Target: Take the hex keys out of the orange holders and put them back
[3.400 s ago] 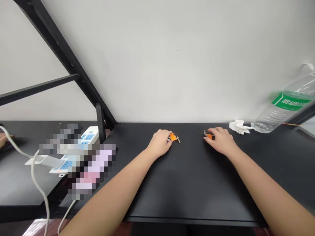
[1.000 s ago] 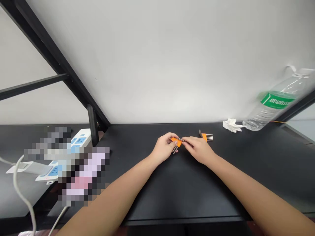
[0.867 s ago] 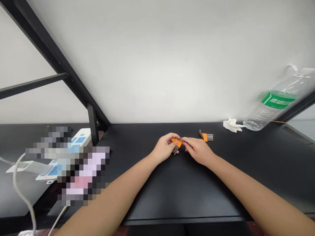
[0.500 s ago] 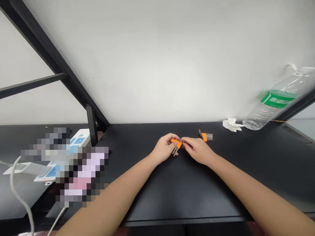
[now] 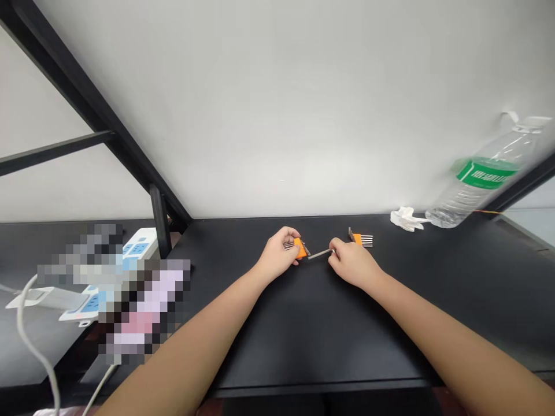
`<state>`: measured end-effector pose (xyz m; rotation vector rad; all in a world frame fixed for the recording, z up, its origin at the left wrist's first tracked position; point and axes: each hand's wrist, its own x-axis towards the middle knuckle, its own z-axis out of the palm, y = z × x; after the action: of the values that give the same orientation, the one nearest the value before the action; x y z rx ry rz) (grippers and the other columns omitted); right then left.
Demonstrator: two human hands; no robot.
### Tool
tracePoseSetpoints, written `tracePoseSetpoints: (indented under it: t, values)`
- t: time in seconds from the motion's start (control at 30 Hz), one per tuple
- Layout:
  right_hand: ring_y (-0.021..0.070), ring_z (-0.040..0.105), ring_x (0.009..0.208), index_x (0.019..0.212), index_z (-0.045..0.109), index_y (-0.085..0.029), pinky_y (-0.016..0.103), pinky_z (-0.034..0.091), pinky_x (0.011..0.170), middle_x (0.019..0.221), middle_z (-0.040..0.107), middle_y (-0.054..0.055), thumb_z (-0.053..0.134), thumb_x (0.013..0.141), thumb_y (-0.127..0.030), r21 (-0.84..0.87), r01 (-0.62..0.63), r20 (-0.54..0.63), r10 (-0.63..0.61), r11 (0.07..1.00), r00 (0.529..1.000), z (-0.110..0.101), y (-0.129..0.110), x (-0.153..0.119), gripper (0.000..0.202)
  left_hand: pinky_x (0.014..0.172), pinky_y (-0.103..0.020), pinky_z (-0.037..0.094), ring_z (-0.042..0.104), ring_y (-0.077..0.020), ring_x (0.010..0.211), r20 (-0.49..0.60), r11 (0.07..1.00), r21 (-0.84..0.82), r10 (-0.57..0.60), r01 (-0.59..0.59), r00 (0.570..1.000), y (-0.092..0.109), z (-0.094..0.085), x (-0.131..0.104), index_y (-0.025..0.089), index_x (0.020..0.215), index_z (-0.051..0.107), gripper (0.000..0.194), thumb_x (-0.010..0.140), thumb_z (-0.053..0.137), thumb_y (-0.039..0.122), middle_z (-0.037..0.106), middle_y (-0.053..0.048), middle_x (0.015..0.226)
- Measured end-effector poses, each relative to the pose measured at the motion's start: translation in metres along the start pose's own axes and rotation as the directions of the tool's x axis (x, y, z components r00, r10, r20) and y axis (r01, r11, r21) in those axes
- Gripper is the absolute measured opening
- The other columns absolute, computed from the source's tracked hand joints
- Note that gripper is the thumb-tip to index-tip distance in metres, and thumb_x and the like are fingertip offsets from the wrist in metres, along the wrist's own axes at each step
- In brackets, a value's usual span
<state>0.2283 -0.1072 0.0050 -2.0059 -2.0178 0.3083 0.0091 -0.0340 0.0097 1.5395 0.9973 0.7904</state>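
Observation:
Over the middle of the black table, my left hand (image 5: 278,252) is closed around an orange hex key holder (image 5: 300,247). Several thin metal keys stick out of both sides of that holder, partly covered by my fingers. My right hand (image 5: 353,263), to the right, pinches a loose hex key (image 5: 319,254) by one end. Its long arm points left, and its tip is close to the holder. Just behind my right hand lies a second orange hex key holder (image 5: 358,238) with several keys in it.
A crumpled white tissue (image 5: 407,219) and a clear plastic bottle with a green label (image 5: 488,173) are at the back right. On the left are a white power strip (image 5: 145,238), a white cable (image 5: 32,341) and a black metal frame (image 5: 158,219). A pale wall (image 5: 277,115) rises behind the table.
My hands have moved apart, the left one slightly left and the right one slightly right. The hex key in my right hand is now clear of the holder, which has turned in my left hand.

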Motion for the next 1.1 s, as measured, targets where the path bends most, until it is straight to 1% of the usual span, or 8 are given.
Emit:
tracePoseSetpoints:
  t: [0.13, 0.23, 0.3, 0.4, 0.67, 0.8, 0.97, 1.1]
  values:
    - [0.0192, 0.060, 0.065, 0.101, 0.058, -0.023, 0.029, 0.033, 0.059, 0.069, 0.064, 0.000, 0.055, 0.093, -0.024, 0.073, 0.072, 0.021, -0.074, 0.995, 0.997, 0.000, 0.001, -0.003, 0.009, 0.049, -0.025, 0.057, 0.063, -0.0112, 0.056, -0.028, 0.996, -0.087, -0.018, 0.015, 0.999, 0.000, -0.002, 0.000, 0.018, 0.106, 0.054, 0.033, 0.076, 0.067, 0.018, 0.066, -0.001, 0.083]
    - [0.0172, 0.058, 0.063, 0.105, 0.057, -0.023, 0.029, 0.039, 0.061, 0.066, 0.060, -0.003, 0.055, 0.094, -0.029, 0.291, 0.136, -0.050, -0.127, 0.947, 0.991, 0.000, -0.006, -0.005, 0.013, 0.051, -0.025, 0.057, 0.064, -0.0116, 0.058, 0.013, 0.985, -0.174, 0.012, -0.009, 1.000, 0.002, 0.005, -0.003, 0.017, 0.106, 0.053, 0.031, 0.080, 0.069, 0.023, 0.066, -0.002, 0.083]
    - [0.0156, 0.060, 0.065, 0.109, 0.054, -0.023, 0.029, 0.045, 0.062, 0.076, 0.063, -0.002, 0.056, 0.094, -0.029, 0.515, 0.147, -0.061, -0.135, 0.844, 0.989, 0.000, -0.012, -0.006, 0.017, 0.053, -0.025, 0.058, 0.066, -0.0125, 0.062, 0.030, 0.979, -0.203, 0.039, -0.032, 0.999, 0.003, 0.011, -0.007, 0.016, 0.105, 0.054, 0.031, 0.081, 0.071, 0.026, 0.066, -0.002, 0.083]
    - [0.0137, 0.063, 0.065, 0.106, 0.051, -0.024, 0.027, 0.050, 0.058, 0.089, 0.066, 0.000, 0.056, 0.091, -0.027, 0.760, 0.048, 0.039, -0.118, 0.648, 0.992, 0.003, -0.016, -0.004, 0.016, 0.057, -0.026, 0.060, 0.068, -0.0139, 0.069, 0.047, 0.976, -0.208, 0.073, -0.062, 0.996, 0.006, 0.019, -0.011, 0.016, 0.106, 0.057, 0.032, 0.081, 0.074, 0.029, 0.066, -0.003, 0.087]
    - [0.0121, 0.061, 0.058, 0.113, 0.050, -0.023, 0.027, 0.053, 0.055, 0.078, 0.061, -0.006, 0.064, 0.083, -0.024, 0.939, -0.129, 0.196, -0.187, 0.319, 0.963, 0.001, -0.011, 0.000, 0.033, 0.061, -0.027, 0.062, 0.069, -0.0148, 0.076, 0.077, 0.974, -0.202, 0.114, -0.097, 0.990, 0.003, 0.021, -0.012, 0.016, 0.109, 0.058, 0.034, 0.084, 0.074, 0.034, 0.068, -0.005, 0.094]
    - [0.0107, 0.058, 0.054, 0.106, 0.057, -0.021, 0.023, 0.048, 0.050, 0.074, 0.060, -0.005, 0.059, 0.077, -0.016, 0.905, -0.162, 0.222, -0.113, 0.393, 0.968, 0.000, -0.010, 0.002, 0.029, 0.061, -0.028, 0.063, 0.068, -0.0144, 0.075, 0.073, 0.979, -0.178, 0.119, -0.105, 0.990, 0.003, 0.021, -0.010, 0.016, 0.109, 0.059, 0.033, 0.084, 0.073, 0.033, 0.067, -0.006, 0.096]
    - [0.0125, 0.058, 0.050, 0.102, 0.060, -0.022, 0.023, 0.045, 0.044, 0.067, 0.056, -0.006, 0.058, 0.078, -0.019, 0.793, -0.140, 0.136, 0.051, 0.593, 0.989, -0.004, 0.000, 0.006, 0.024, 0.054, -0.024, 0.060, 0.065, -0.0099, 0.063, -0.042, 0.986, -0.130, 0.100, -0.105, 0.994, 0.002, 0.014, -0.005, 0.017, 0.107, 0.058, 0.031, 0.082, 0.072, 0.030, 0.067, -0.006, 0.100]
    - [0.0135, 0.059, 0.051, 0.094, 0.062, -0.022, 0.026, 0.046, 0.052, 0.064, 0.059, -0.006, 0.055, 0.081, -0.018, 0.565, -0.117, 0.033, 0.119, 0.817, 0.992, -0.008, 0.012, 0.009, 0.015, 0.052, -0.023, 0.058, 0.063, -0.0076, 0.054, -0.108, 0.991, -0.116, 0.049, -0.062, 0.993, -0.002, 0.007, 0.001, 0.017, 0.107, 0.058, 0.031, 0.081, 0.071, 0.026, 0.069, -0.006, 0.103]
